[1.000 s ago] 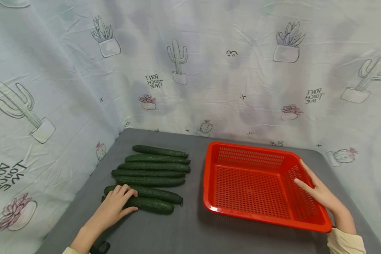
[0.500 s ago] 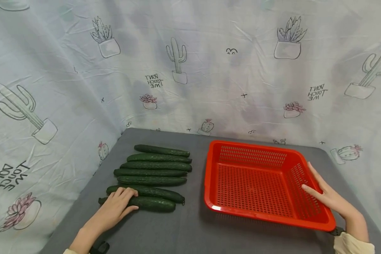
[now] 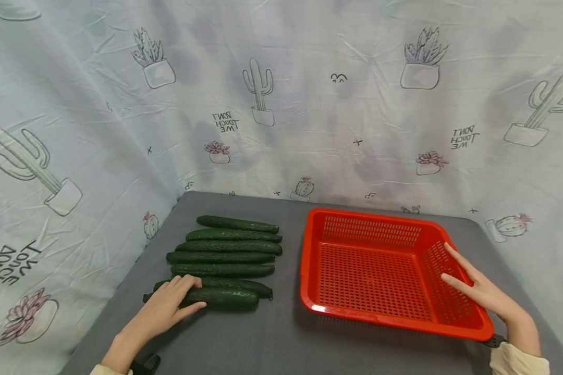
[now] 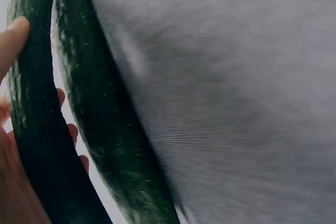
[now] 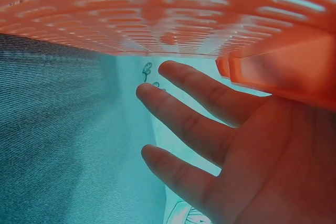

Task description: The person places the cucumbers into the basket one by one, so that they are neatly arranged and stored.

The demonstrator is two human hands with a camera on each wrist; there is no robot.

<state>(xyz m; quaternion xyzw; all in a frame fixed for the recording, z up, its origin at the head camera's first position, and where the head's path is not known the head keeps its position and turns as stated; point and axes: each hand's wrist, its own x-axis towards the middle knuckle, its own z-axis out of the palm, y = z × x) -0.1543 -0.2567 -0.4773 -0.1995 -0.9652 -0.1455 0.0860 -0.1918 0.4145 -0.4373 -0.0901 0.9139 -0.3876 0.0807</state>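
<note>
My left hand [image 3: 164, 307] grips the nearest cucumber [image 3: 227, 298], which partly covers the second cucumber [image 3: 244, 284] in the head view. Up close in the left wrist view, the thumb lies on one side of the held cucumber [image 4: 37, 98] and fingertips show past its other side. Another cucumber [image 4: 102, 108] runs alongside. At the right, my right hand [image 3: 488, 297] holds the side of a red plastic basket [image 3: 380, 322], thumb and one finger over the rim. Three straight fingers [image 5: 184, 119] spread outside, below the slotted wall [image 5: 173, 19].
Several more cucumbers [image 3: 225, 257] lie in a row across the left part of the grey table [image 3: 281, 333]. A pale cloth [image 3: 300, 104] printed with cacti hangs behind and along the sides.
The nearest cucumber has risen slightly in my left hand and now overlaps the one behind it more. My right hand has slid a little nearer along the basket's side.
</note>
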